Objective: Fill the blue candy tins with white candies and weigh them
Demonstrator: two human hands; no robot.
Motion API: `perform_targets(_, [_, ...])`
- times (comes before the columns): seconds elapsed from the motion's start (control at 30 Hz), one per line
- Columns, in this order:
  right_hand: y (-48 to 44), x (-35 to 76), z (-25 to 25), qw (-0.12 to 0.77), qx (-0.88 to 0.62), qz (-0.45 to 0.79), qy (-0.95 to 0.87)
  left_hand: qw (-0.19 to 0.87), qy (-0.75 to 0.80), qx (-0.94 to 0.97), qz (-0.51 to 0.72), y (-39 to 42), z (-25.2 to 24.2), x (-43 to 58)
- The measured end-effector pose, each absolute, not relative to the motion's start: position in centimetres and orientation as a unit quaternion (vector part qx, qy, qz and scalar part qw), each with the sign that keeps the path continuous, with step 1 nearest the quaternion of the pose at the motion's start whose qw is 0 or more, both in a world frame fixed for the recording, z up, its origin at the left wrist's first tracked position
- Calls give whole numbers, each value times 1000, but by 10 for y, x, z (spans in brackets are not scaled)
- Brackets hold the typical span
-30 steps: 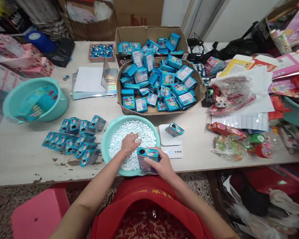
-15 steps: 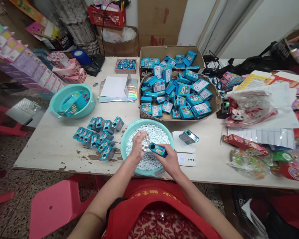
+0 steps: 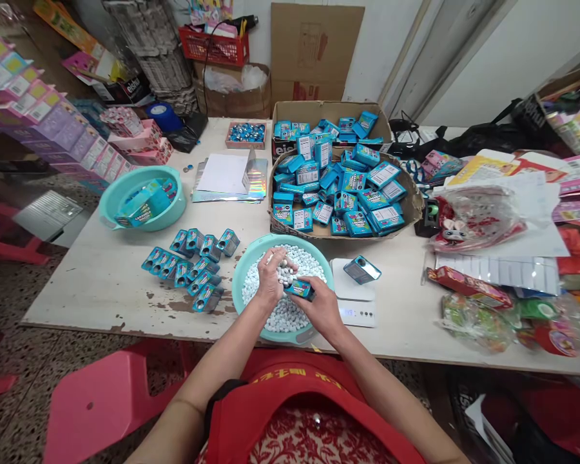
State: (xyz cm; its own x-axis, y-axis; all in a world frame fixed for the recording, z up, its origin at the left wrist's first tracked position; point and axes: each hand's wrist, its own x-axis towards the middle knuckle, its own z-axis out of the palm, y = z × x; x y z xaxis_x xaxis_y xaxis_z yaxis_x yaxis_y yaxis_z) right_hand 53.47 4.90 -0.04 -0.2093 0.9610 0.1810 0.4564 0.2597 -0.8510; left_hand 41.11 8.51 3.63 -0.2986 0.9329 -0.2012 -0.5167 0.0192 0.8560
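Observation:
My right hand [image 3: 319, 306] grips a small blue tin [image 3: 298, 288], tilted on its side over a teal bowl [image 3: 251, 253] full of small white candies [image 3: 280, 309]. My left hand [image 3: 269, 277] is cupped on a handful of those candies and presses against the tin's open end. Both hands hover over the bowl at the table's near edge. Another blue tin [image 3: 362, 269] lies on a small white scale [image 3: 355, 295] just right of the bowl.
Several filled blue tins [image 3: 191, 265] lie in rows left of the bowl. A cardboard tray [image 3: 410, 200] heaped with blue tins stands behind it, another box [image 3: 290, 109] further back. A second teal bowl [image 3: 140, 196] sits at left. Packaged goods clutter the right side. A pink stool [image 3: 106, 406] stands below.
My left hand rose from the candies with a handful and came to the tin's opening. My right hand tipped the tin from upright onto its side. The camera view lifted and pulled back.

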Motion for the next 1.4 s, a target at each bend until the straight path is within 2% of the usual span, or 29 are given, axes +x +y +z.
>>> perform_targets(0.97, [54,534,13,404,-510,330,-684,509,481,255,667,84,45,416])
perform_targets(1.4, [65,544,13,385,-515,325,-694,495,488,285,660,89,35,426])
